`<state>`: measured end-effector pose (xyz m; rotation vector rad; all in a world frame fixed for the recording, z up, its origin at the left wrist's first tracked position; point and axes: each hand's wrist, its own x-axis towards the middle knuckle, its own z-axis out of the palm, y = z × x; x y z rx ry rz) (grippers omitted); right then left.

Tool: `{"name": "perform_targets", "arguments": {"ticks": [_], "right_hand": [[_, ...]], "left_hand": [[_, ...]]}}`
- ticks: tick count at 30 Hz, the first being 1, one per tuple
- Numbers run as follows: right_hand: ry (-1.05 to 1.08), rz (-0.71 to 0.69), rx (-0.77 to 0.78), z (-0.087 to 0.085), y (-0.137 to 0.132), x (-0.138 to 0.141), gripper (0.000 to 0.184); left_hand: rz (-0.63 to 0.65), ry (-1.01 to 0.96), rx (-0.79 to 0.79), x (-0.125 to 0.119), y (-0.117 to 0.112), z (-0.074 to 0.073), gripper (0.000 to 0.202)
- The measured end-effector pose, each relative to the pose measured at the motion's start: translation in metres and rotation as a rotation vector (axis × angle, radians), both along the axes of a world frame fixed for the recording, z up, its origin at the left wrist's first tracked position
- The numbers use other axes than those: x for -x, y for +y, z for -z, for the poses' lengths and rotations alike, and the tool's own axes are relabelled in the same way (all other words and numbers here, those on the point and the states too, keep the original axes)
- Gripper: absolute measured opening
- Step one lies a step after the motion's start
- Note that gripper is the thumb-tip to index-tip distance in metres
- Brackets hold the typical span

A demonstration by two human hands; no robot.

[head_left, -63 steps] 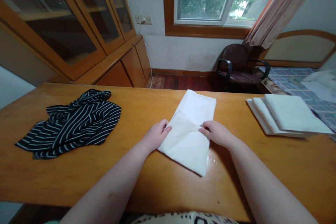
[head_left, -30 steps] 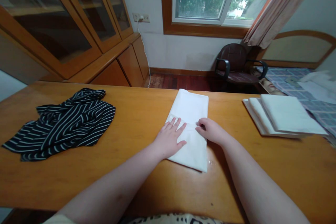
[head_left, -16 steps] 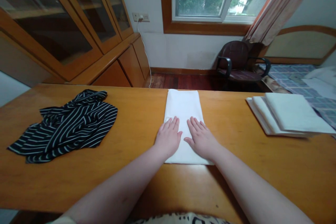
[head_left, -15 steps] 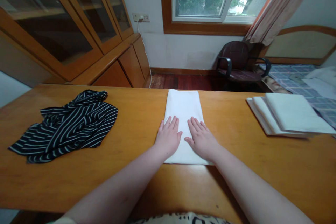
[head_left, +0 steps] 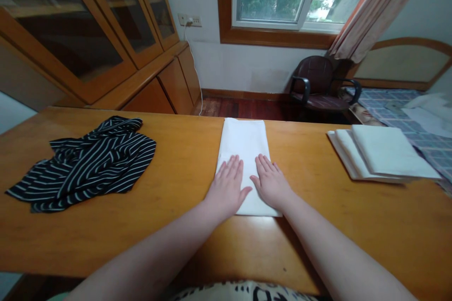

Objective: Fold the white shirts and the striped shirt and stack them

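A white cloth [head_left: 245,138], folded into a long narrow rectangle, lies flat on the wooden table [head_left: 183,164] in front of me. Across its left side rests my left hand [head_left: 226,188], palm down, fingers stretched out and the thumb pointing right. My right hand [head_left: 270,181] lies flat on the cloth's right side, fingers extended toward the far edge. Neither hand grasps anything. Parts of the cloth's near half are hidden under both hands.
At the left of the table is a crumpled black-and-white striped garment [head_left: 92,162]. Several folded white cloths [head_left: 381,153] are stacked on the right. Beyond the table stand a dark armchair [head_left: 314,82], a glass-door cabinet [head_left: 148,75] and a bed [head_left: 384,108].
My left hand has slid slightly toward me and left, its thumb spreading wider. The right hand has barely moved on the cloth. The whole view has shifted a little.
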<state>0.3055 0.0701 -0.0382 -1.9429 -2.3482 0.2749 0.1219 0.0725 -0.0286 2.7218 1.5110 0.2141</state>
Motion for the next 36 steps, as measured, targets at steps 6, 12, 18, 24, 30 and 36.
{"name": "perform_targets", "arguments": {"ticks": [6, 12, 18, 24, 30, 36], "right_hand": [[0.037, -0.030, -0.046, 0.006, 0.000, -0.004, 0.065], [0.007, -0.073, -0.078, -0.001, -0.001, -0.003, 0.068], [0.035, -0.322, -0.106, -0.012, -0.014, 0.013, 0.096], [0.102, -0.459, 0.076, -0.009, -0.015, -0.016, 0.118], [0.244, -0.338, 0.226, -0.022, 0.001, -0.051, 0.083], [0.438, -0.222, 0.074, -0.016, 0.023, -0.047, 0.032]], "left_hand": [[0.184, -0.002, 0.204, 0.023, -0.005, 0.008, 0.083], [0.233, 0.023, 0.319, 0.049, 0.014, 0.002, 0.102], [0.179, -0.001, 0.293, 0.046, 0.011, 0.006, 0.106], [0.178, -0.036, 0.344, 0.056, 0.021, 0.003, 0.098], [0.269, -0.128, 0.497, 0.072, 0.052, -0.014, 0.050], [0.315, -0.275, 0.495, 0.083, 0.078, -0.005, 0.046]]}}
